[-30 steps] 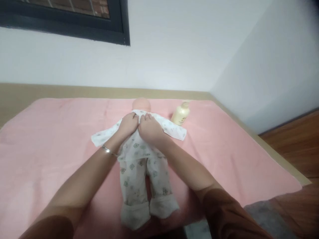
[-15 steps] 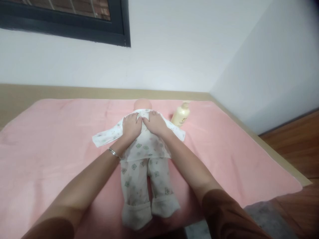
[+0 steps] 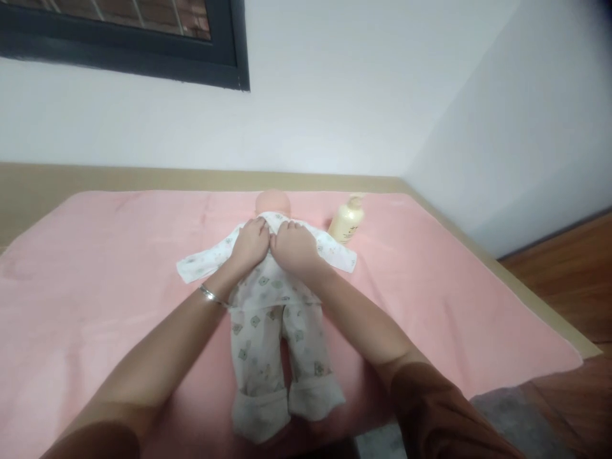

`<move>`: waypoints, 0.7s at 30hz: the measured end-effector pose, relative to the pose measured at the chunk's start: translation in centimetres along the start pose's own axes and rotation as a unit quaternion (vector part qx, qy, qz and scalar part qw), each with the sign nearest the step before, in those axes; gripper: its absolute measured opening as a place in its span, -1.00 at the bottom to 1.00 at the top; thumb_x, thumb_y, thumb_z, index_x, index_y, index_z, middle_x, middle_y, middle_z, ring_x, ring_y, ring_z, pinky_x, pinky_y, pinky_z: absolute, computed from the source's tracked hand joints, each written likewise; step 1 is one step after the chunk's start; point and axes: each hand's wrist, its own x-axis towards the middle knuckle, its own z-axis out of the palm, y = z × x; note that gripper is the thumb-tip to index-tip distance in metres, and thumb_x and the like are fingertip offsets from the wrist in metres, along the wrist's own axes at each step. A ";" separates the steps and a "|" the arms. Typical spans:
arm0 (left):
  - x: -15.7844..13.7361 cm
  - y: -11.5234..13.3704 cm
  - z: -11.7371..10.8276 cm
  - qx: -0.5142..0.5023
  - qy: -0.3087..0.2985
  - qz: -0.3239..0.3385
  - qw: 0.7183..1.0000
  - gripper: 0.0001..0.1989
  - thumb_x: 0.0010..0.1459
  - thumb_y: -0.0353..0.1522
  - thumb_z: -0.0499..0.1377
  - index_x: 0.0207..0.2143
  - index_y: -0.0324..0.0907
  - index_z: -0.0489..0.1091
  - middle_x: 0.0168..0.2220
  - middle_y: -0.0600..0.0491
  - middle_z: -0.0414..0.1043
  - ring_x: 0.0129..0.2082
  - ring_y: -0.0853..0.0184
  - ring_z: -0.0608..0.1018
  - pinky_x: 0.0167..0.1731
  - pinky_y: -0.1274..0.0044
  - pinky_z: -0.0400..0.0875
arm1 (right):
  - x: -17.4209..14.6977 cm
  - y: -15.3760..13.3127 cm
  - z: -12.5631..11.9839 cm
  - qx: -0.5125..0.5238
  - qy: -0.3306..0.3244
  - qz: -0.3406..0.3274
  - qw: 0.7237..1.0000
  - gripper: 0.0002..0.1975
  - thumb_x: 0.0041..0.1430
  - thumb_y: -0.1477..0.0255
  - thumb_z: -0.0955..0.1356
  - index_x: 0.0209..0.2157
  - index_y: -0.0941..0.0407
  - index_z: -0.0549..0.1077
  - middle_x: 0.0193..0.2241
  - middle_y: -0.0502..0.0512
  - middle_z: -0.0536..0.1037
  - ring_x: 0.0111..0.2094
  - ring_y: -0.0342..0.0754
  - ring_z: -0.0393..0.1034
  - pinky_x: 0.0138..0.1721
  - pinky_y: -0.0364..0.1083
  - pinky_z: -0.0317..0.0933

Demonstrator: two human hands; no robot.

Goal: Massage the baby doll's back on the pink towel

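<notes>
A baby doll (image 3: 272,202) lies stretched out on a pink blanket, its bald head at the far end, no face showing. It wears a white patterned top (image 3: 280,290) and matching trousers (image 3: 261,354) with turned-up cuffs. My left hand (image 3: 252,243) and my right hand (image 3: 294,245) rest side by side on the upper part of the top, just below the neck. Both have curled fingers closed on the cloth, with the thumbs close together at the middle; the fingertips are partly hidden. The doll's sleeves spread out to either side.
A pale yellow pump bottle (image 3: 347,221) stands on the pink blanket (image 3: 119,274), right of the doll's head. Behind is a white wall (image 3: 335,115) with a dark-framed window (image 3: 229,57). Wooden flooring (image 3: 574,280) shows at the right.
My fingers, flatter and more spread before, have curled in on the doll's top. Both hands have drawn slightly towards me. The doll and bottle stay in place.
</notes>
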 end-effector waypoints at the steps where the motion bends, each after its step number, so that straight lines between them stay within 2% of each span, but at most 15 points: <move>1: 0.3 -0.4 0.1 -0.002 0.006 -0.004 1.000 -0.60 0.32 -0.37 -0.16 -0.13 -0.26 0.45 0.01 -0.21 0.51 0.05 0.10 0.50 0.15 0.27 0.36 | -0.4 -0.3 0.0 -0.006 0.003 -0.002 1.000 -0.53 0.43 0.36 0.10 0.12 0.40 0.36 0.09 0.57 0.44 0.11 0.18 0.38 0.15 0.09 0.21; 3: 0.6 -0.9 0.4 0.005 0.017 -0.007 1.000 -0.61 0.34 -0.33 -0.18 -0.20 -0.23 0.44 -0.04 -0.21 0.51 0.01 0.10 0.50 0.12 0.27 0.37 | -0.8 -0.6 0.0 -0.006 0.005 -0.010 1.000 -0.56 0.41 0.41 0.11 0.10 0.38 0.38 0.06 0.56 0.46 0.09 0.17 0.39 0.13 0.08 0.23; 6: 0.2 -0.4 0.5 0.052 0.024 0.002 0.998 -0.62 0.34 -0.35 -0.17 -0.16 -0.24 0.41 -0.03 -0.23 0.49 0.04 0.07 0.48 0.12 0.23 0.35 | -0.2 0.2 0.1 0.016 0.003 -0.026 1.000 -0.58 0.41 0.43 0.10 0.07 0.35 0.41 0.04 0.50 0.50 0.07 0.16 0.40 0.12 0.06 0.24; 8: -0.5 0.4 0.4 0.096 0.018 0.013 0.995 -0.63 0.32 -0.39 -0.17 -0.12 -0.28 0.41 -0.03 -0.26 0.48 0.05 0.04 0.47 0.11 0.19 0.35 | 0.8 1.1 0.3 0.043 -0.001 -0.031 0.999 -0.54 0.43 0.37 0.09 0.09 0.35 0.41 0.07 0.47 0.49 0.10 0.17 0.39 0.15 0.05 0.22; 11: -1.6 1.7 0.2 0.127 0.003 0.031 0.991 -0.61 0.31 -0.41 -0.15 -0.05 -0.32 0.43 0.06 -0.29 0.45 0.15 0.00 0.42 0.17 0.15 0.31 | 2.3 2.6 0.7 0.077 -0.023 0.007 0.997 -0.39 0.46 0.21 0.05 0.16 0.43 0.35 0.16 0.51 0.42 0.19 0.22 0.31 0.23 0.09 0.14; 13: -1.9 2.1 0.0 0.110 -0.015 0.032 0.993 -0.58 0.33 -0.39 -0.14 0.01 -0.32 0.44 0.17 -0.26 0.39 0.25 0.00 0.35 0.25 0.14 0.25 | 2.8 3.1 0.9 0.084 -0.039 0.032 0.995 -0.31 0.46 0.15 0.04 0.20 0.47 0.29 0.21 0.55 0.36 0.24 0.25 0.26 0.28 0.11 0.07; 16: -1.6 1.6 -0.1 0.053 -0.036 0.002 0.998 -0.52 0.35 -0.36 -0.15 0.12 -0.27 0.43 0.30 -0.18 0.30 0.35 0.07 0.26 0.34 0.16 0.17 | 2.6 2.8 0.9 0.062 -0.033 0.020 0.997 -0.32 0.46 0.17 0.05 0.24 0.49 0.24 0.25 0.58 0.30 0.28 0.25 0.20 0.31 0.12 0.00; 19: -0.7 0.2 0.1 -0.004 -0.035 -0.027 0.999 -0.49 0.32 -0.35 -0.14 0.21 -0.23 0.38 0.36 -0.10 0.22 0.40 0.12 0.20 0.39 0.21 0.09 | 1.3 1.5 0.4 0.031 -0.024 0.005 0.999 -0.36 0.46 0.22 0.07 0.22 0.50 0.27 0.22 0.62 0.32 0.25 0.28 0.23 0.28 0.15 0.04; 21: 0.0 -0.8 0.3 -0.041 -0.026 -0.031 0.998 -0.48 0.31 -0.34 -0.13 0.20 -0.17 0.40 0.37 -0.03 0.22 0.42 0.15 0.19 0.41 0.22 0.04 | 0.2 0.5 -0.1 0.017 -0.024 -0.005 1.000 -0.38 0.45 0.26 0.07 0.19 0.51 0.30 0.20 0.66 0.34 0.22 0.31 0.27 0.24 0.17 0.08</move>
